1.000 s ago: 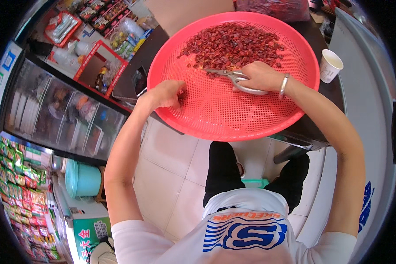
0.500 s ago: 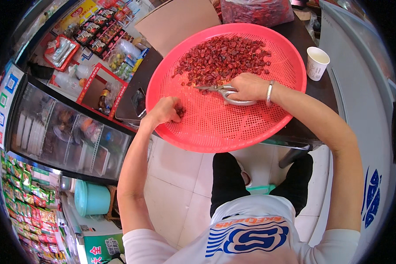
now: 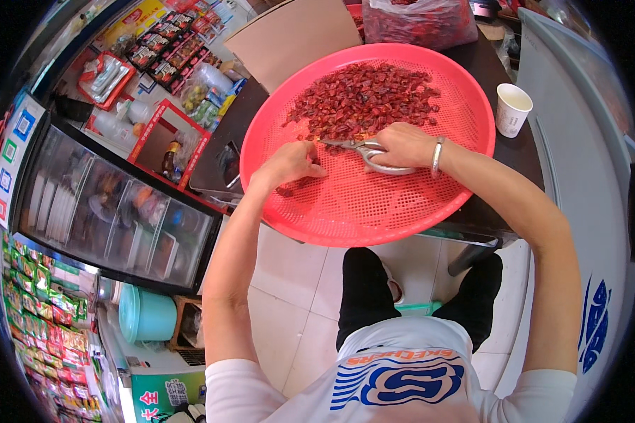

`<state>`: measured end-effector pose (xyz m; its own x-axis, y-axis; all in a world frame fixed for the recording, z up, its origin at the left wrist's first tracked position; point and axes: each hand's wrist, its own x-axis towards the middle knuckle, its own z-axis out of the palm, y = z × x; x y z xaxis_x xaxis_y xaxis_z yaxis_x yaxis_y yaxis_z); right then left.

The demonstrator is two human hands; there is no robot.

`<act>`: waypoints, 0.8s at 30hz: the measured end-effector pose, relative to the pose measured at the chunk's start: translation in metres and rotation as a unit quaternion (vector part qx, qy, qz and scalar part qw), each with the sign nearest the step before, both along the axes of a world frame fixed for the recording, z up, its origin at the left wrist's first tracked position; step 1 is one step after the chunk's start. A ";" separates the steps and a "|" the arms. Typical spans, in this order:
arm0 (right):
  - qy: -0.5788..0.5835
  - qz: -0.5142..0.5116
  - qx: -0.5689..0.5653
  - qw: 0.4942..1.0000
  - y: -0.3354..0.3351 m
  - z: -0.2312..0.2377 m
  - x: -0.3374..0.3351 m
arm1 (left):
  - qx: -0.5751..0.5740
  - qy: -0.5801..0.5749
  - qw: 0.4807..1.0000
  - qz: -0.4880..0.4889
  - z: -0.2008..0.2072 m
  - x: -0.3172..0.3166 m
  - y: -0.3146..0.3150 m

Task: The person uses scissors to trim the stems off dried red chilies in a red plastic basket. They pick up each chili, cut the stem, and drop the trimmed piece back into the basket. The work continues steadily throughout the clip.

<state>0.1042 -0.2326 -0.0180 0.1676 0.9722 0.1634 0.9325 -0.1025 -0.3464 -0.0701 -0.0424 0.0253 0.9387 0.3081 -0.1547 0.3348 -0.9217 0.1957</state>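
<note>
A wide round red plastic sieve tray lies in front of me, with a heap of cut dried red chilies on its far half. My right hand is closed round the handles of silver-grey scissors, whose blades point left along the near edge of the heap. Close to the blade tips, my left hand is curled with the thumb and fingers drawn together; what it pinches is hidden. A few dark red chili pieces lie on the mesh just under that hand.
A white paper cup stands right of the tray on the dark table. Behind it are a large bag of dried chilies and a cardboard box. A glass-front fridge is at left, a white appliance at right.
My left hand has moved right and slightly away from me, from the tray's left side to the scissor tips. The right hand with the scissors has hardly moved.
</note>
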 end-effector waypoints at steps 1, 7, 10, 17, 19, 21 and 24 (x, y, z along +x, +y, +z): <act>0.000 0.000 0.005 1.000 0.000 -0.001 0.001 | 0.001 0.005 1.000 -0.001 -0.001 0.004 0.001; 0.006 0.001 -0.002 1.000 0.000 0.001 -0.001 | -0.001 0.007 1.000 0.012 -0.002 0.009 0.003; -0.001 -0.006 0.006 1.000 0.001 -0.001 0.000 | -0.004 0.014 1.000 0.022 -0.002 0.010 0.005; 0.032 -0.025 0.015 0.999 0.004 -0.005 0.004 | 0.004 -0.010 1.000 -0.003 0.004 0.009 0.019; 0.047 -0.044 0.023 0.998 0.004 -0.006 0.006 | 0.009 -0.048 0.999 -0.006 0.010 0.011 0.022; 0.080 -0.064 0.014 0.995 0.002 -0.002 0.006 | -0.038 -0.088 0.995 0.029 0.017 0.016 0.023; 0.138 -0.093 0.033 0.985 0.003 0.002 0.003 | -0.169 -0.175 0.961 0.135 0.021 0.027 0.031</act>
